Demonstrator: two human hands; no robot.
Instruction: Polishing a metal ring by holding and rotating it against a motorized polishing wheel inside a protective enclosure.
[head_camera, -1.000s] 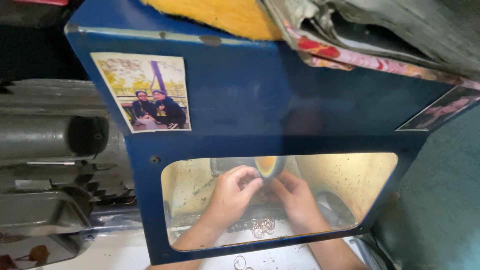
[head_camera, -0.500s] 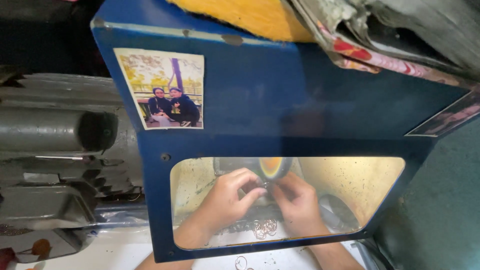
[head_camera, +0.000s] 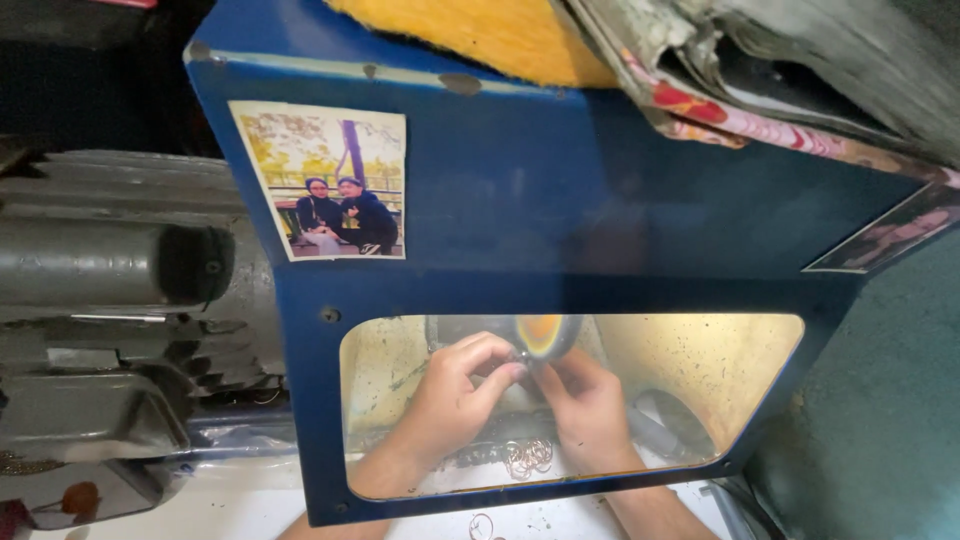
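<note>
Both of my hands work inside a blue box-shaped hood (head_camera: 600, 200), seen through its clear window (head_camera: 700, 380). My left hand (head_camera: 455, 400) and my right hand (head_camera: 585, 405) meet fingertip to fingertip just under a small orange-lit wheel (head_camera: 540, 335). Together they pinch a small piece (head_camera: 520, 368) against the wheel; it is too small to identify. A heap of thin wire rings (head_camera: 527, 457) lies on the white surface below my hands. My forearms enter from under the hood's lower edge.
A grey ribbed motor (head_camera: 110, 265) sits left of the hood. A photo print (head_camera: 325, 185) is stuck on the hood's front. Yellow cloth (head_camera: 490, 35) and worn papers (head_camera: 760, 90) lie on top. Another loose ring (head_camera: 480, 525) lies on the white bench in front.
The view has shifted, so the hood sits further right in frame. My hands stay together at the wheel, with only small finger movements.
</note>
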